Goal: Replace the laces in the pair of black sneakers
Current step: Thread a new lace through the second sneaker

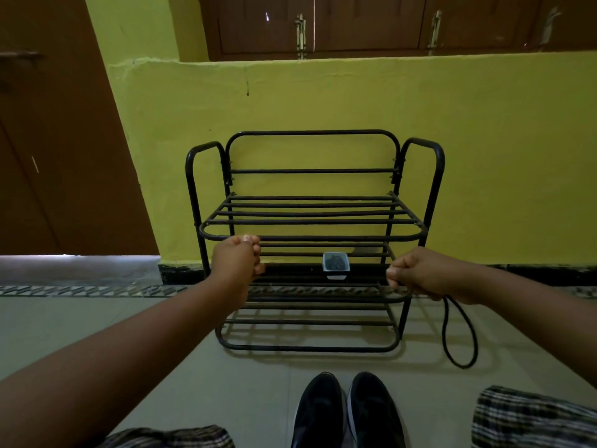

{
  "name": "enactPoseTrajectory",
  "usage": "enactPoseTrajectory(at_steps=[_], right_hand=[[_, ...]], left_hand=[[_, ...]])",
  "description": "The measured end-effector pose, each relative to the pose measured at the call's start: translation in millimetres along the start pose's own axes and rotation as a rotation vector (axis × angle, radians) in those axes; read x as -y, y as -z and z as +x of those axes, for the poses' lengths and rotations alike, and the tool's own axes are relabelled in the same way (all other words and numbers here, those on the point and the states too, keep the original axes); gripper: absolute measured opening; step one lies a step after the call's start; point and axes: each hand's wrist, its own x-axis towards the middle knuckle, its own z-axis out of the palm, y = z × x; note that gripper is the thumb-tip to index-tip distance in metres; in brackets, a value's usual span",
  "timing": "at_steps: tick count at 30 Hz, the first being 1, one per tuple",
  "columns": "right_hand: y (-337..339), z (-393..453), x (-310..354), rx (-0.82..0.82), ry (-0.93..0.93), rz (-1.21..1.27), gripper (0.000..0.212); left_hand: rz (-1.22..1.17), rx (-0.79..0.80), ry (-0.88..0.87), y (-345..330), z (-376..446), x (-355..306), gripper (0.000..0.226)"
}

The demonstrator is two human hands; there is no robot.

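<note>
The heels of the black sneakers are cut off by the near edge. The lace's upper end is hidden inside the right hand. What fills the small white tub on the rack is too small to be made out.

Arms: both forearms are showing bare, with no sleeves, watch or bands reaching into view.
Left hand: it is wearing no glove and no ring that can be made out.
Right hand: it is likewise going bare, with nothing on the wrist.
Legs: the person is wearing a checked cloth in black, white and grey, which is covering both knees at the bottom corners.
</note>
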Motion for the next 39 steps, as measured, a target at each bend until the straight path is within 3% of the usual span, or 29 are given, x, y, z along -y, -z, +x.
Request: enactPoseTrajectory(at_steps=[5, 11, 14, 19, 23, 28, 32, 36, 39], right_hand=[[-11.3, -0.8, 17.8, -0.106, 0.016, -0.114, 0.034], [-36.6, 0.0, 54.0, -0.105, 0.180, -0.289, 0.032], [-48.1, 2.1, 70.0, -0.128, 0.240, -0.396, 0.034], [-52.1, 6.6, 75.7, -0.156, 0.260, -0.338, 0.034], [-44.0, 4.4, 63.5, -0.135, 0.222, -0.194, 0.029], [-31.8, 0.2, 40.5, -0.109, 0.113, -0.193, 0.031], [-19.2, 4.7, 20.3, -0.107, 0.015, -0.147, 0.032], [-14.2, 11.8, 3.8, -0.144, -0.077, -0.426, 0.034], [-15.6, 13.5, 5.6, -0.159, -0.058, -0.491, 0.034]], left_hand=[[0.389, 0.008, -0.185, -6.1, -13.2, -0.2, 0.024], [0.614, 0.364, -0.178, -30.7, -32.9, 3.6, 0.024], [0.724, 0.461, -0.172, -45.0, -38.5, 9.5, 0.023], [1.055, 0.345, -0.420, -50.8, -27.7, 12.7, 0.011], [1.251, 0.262, -0.543, -31.4, -16.9, 12.4, 0.020], [1.485, 0.208, -0.645, -2.6, -7.2, 13.7, 0.020], [1.576, 0.185, -0.636, 12.6, -0.9, 12.0, 0.019], [1.684, 0.197, -0.570, 17.0, -1.0, 15.2, 0.016], [1.701, 0.218, -0.486, 9.8, -4.3, 16.7, 0.018]])
